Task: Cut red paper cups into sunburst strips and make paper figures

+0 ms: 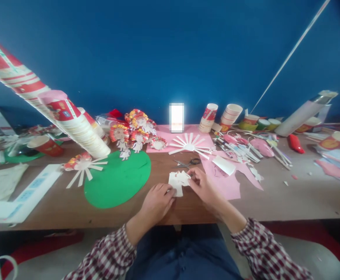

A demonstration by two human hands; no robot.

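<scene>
A small white paper cutout [176, 179] with an irregular outline lies on the table between my hands. My left hand [157, 198] has its fingers closed on the lower left edge of the paper. From the right side, my right hand [202, 186] pinches the paper's edge between thumb and fingers. It cannot be told whether the white paper is one piece or two overlapping ones. Just beyond it lie dark-handled scissors [193, 161], held by no hand. A white paper cup cut into spread strips [190, 147] rests behind them on pink paper [165, 134].
To the left lie a green sheet [120, 182] and a long leaning stack of paper cups [76, 126]. Decorated paper figures [138, 138] stand behind it. More cup stacks [231, 116], pens [224, 146] and pink paper scraps [222, 186] are on the right. A blue wall [158, 54] closes the back.
</scene>
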